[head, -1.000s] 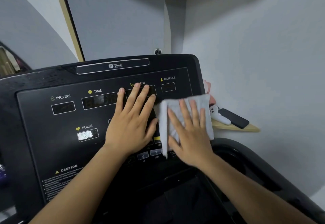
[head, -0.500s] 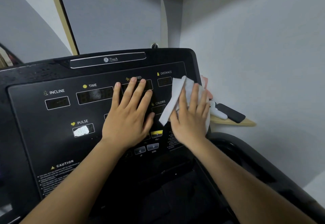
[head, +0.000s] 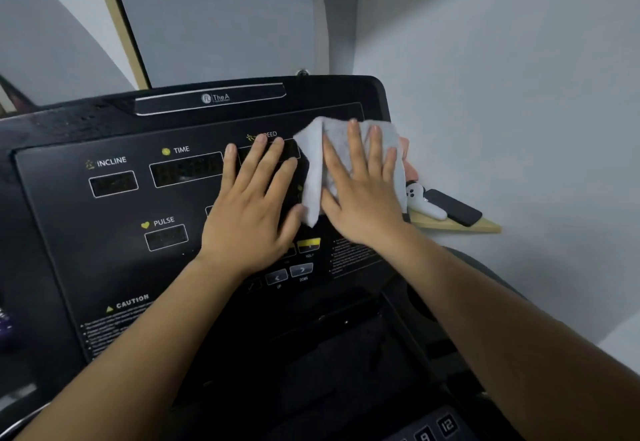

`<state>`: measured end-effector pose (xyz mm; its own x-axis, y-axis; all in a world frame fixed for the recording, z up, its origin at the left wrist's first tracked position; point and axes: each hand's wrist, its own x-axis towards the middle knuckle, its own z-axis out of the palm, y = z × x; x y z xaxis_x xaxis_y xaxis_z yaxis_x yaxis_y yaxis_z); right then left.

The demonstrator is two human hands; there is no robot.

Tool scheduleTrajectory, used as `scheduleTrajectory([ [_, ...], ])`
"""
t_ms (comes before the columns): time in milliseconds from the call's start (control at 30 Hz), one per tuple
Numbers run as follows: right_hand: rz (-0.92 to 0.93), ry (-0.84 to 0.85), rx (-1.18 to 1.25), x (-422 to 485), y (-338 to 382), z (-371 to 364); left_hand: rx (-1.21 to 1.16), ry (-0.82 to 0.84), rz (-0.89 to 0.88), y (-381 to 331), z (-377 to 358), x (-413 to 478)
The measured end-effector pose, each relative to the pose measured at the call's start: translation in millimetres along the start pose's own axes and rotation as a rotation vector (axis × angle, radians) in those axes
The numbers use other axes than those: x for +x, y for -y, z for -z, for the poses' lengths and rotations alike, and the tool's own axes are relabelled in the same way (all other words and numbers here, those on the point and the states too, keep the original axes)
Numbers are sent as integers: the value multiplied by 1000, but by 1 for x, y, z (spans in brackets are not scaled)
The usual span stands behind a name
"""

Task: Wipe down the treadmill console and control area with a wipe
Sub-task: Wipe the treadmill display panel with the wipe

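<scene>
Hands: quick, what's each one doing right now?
Left hand: open, flat on the black treadmill console, holding nothing.
Right hand: open, pressing the pale grey wipe down.

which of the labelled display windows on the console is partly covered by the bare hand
The SPEED window: the left hand's fingertips lie across it. The INCLINE, TIME and PULSE windows all sit uncovered further left.

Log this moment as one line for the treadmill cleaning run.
step: wiping console | right hand: flat on wipe, upper right of panel | left hand: flat on panel, bare | INCLINE, TIME, PULSE windows uncovered
</scene>
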<state>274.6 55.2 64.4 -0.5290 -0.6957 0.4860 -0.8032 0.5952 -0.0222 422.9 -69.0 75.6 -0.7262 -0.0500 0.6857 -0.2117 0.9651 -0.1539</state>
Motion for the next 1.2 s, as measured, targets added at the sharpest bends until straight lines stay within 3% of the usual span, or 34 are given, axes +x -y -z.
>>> scheduleTrajectory([
  [100, 14, -20, 5, -3, 15, -3, -166, -38, 24, 0, 10, -3],
  [267, 182, 87, 31, -66, 28, -22, -86, 39, -275, -22, 4, -38],
  [400, 196, 76, -15, -60, 22, -24, -118, 116, -188, -24, -9, -45],
  [633, 128, -3, 0, 14, 36, 9, -97, 30, 60, 2, 12, 7],
  [800, 266, 24, 30, -46, 32, -11, 170, 124, -103, 6, 5, -44],
  [900, 284, 45, 68, -86, 22, -31, 137, 160, -87, 3, 5, -82],
  [1033, 180, -7, 81, -49, 21, -27, 137, 177, -92, 14, 9, -64],
  [1200, 183, -63, 25, 20, 31, 6, 89, 102, 69, 42, 30, -3],
])
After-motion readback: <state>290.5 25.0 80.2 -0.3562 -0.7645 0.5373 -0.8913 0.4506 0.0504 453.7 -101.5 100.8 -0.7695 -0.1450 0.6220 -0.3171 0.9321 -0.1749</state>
